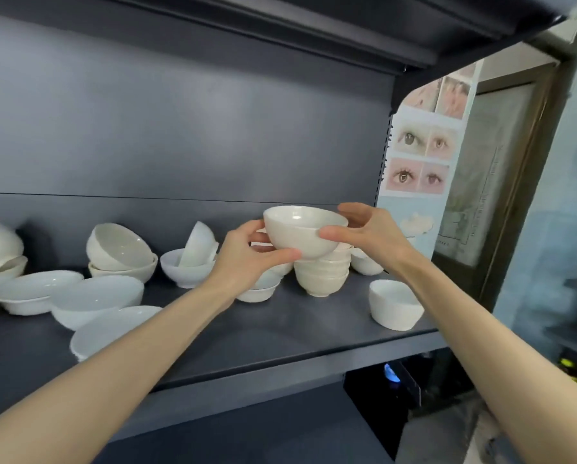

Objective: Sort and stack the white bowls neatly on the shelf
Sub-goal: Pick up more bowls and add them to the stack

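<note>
A white bowl (302, 231) is held upright in the air between both hands, just above a stack of similar white bowls (320, 276) on the dark grey shelf (307, 326). My left hand (247, 252) grips the bowl's left side with the thumb curled under its base. My right hand (364, 229) grips its right side, thumb on the near wall and fingers behind the rim. Part of the stack is hidden behind the bowl and my left hand.
Several loose white bowls lie on the shelf: wide shallow ones (96, 296) at the left, tilted ones (120, 246) (198, 244) at the back, a single small bowl (394, 308) near the right front edge. A shelf board hangs overhead. A poster (421, 155) is to the right.
</note>
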`<state>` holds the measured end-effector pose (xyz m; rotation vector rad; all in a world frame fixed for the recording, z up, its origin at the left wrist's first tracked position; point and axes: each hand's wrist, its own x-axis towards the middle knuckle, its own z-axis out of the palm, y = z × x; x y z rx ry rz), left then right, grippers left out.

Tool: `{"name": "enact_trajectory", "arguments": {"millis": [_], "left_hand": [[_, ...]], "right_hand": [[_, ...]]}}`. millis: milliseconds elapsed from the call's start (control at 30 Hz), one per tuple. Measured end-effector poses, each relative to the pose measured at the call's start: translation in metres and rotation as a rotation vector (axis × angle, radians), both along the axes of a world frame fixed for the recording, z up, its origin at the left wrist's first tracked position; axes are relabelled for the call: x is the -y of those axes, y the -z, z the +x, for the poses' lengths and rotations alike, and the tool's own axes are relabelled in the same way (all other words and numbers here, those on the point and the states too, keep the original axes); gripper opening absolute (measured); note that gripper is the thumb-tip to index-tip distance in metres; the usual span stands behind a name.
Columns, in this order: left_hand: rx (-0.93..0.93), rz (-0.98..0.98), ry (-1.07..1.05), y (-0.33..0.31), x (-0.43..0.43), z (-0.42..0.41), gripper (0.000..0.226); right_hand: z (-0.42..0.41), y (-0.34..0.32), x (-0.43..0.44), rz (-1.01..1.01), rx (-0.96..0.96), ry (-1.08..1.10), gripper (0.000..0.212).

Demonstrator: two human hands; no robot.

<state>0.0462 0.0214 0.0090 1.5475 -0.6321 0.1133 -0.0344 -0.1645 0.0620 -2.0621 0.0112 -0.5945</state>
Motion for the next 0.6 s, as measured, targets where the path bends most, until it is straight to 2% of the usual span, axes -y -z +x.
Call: {"name": "enact_trajectory", "arguments": {"millis": [133,267,600], "left_hand": [[0.007,-0.034,-0.021,-0.004,0.057,-0.006,0.051],[0.001,-0.046,-0.07,-0.009,0.097,0.001,0.051],[0.107,0.017,-0.204,-0.015,0.138,0.062,0.055]], "right_hand": [[0.0,-0.004,0.058,-0.027,0.001,0.028,0.079],[0.013,-0.01,0.098,-0.031,-0.008,-0.032,0.075],[0.076,-0.015,0.139,0.019,0.003,-0.081,0.077]]}}
